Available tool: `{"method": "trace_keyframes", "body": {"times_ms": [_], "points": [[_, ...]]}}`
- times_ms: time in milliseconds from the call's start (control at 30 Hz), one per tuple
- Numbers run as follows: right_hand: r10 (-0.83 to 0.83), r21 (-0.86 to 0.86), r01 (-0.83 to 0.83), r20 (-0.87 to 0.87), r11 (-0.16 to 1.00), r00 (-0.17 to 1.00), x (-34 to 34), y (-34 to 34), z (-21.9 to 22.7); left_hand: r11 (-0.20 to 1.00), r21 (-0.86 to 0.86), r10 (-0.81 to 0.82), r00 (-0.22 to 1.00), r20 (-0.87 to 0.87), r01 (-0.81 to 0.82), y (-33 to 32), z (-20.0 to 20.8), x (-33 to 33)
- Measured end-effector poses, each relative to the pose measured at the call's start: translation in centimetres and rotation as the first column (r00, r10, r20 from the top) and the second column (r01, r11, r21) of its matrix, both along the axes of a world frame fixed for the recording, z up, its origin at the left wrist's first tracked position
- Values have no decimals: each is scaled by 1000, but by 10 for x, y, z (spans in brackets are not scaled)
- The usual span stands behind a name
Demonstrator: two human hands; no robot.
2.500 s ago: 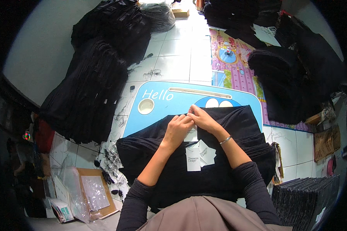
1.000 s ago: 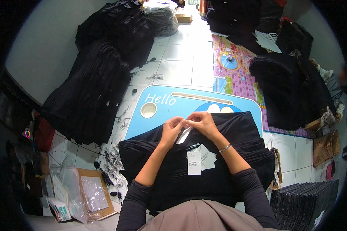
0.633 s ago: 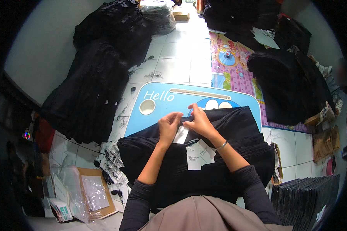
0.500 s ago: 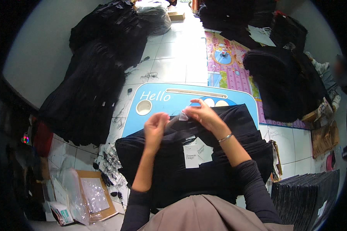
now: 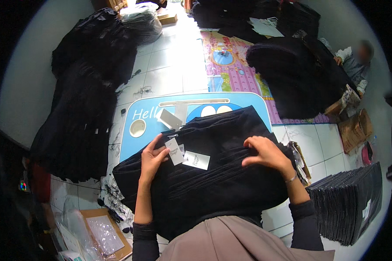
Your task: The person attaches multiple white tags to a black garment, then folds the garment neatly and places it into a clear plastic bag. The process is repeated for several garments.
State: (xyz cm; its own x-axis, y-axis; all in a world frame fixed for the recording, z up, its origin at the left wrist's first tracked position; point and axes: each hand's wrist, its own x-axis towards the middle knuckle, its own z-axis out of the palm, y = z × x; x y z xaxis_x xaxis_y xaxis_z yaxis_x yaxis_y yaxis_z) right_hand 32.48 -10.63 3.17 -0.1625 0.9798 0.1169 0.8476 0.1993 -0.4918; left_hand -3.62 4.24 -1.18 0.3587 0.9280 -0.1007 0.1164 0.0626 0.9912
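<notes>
Since a moment ago your hands have drawn apart: they were close together at the top edge of the black garment (image 5: 222,174), and now your left hand (image 5: 151,157) sits at its left side while your right hand (image 5: 265,152) has slid out to the right. The garment has also been pulled nearer to you and lies across the blue lap table (image 5: 143,117) and over your lap. Your left hand's fingers are curled and pinch a small white tag (image 5: 174,151) between thumb and forefinger. A second white tag (image 5: 196,160) lies flat on the cloth just beside it. Your right hand is half open, fingers bent, with the fingertips pressing on the cloth and nothing held in it. Another pale tag (image 5: 167,118) rests on the table by the garment's top edge, near the round cup hole (image 5: 137,128).

The garment hangs past the table's right edge. To your left a long pile of black clothes (image 5: 82,113) runs along the wall; to your right a stack of flat dark packets (image 5: 348,200) stands close to your elbow. Bare white floor tiles (image 5: 170,65) lie open beyond the table, with a colourful mat (image 5: 231,65) and another dark pile (image 5: 292,74) farther off.
</notes>
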Motion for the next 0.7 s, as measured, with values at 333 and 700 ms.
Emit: {"method": "trace_keyframes", "body": {"times_ms": [333, 700], "points": [[208, -638, -538, -519, 551, 829, -22, -129, 45, 970, 220, 137, 983, -123, -107, -12, -12, 6], [-48, -180, 68, 117, 981, 992, 34, -129, -17, 834, 552, 73, 990, -119, 5, -70, -12, 26]]}}
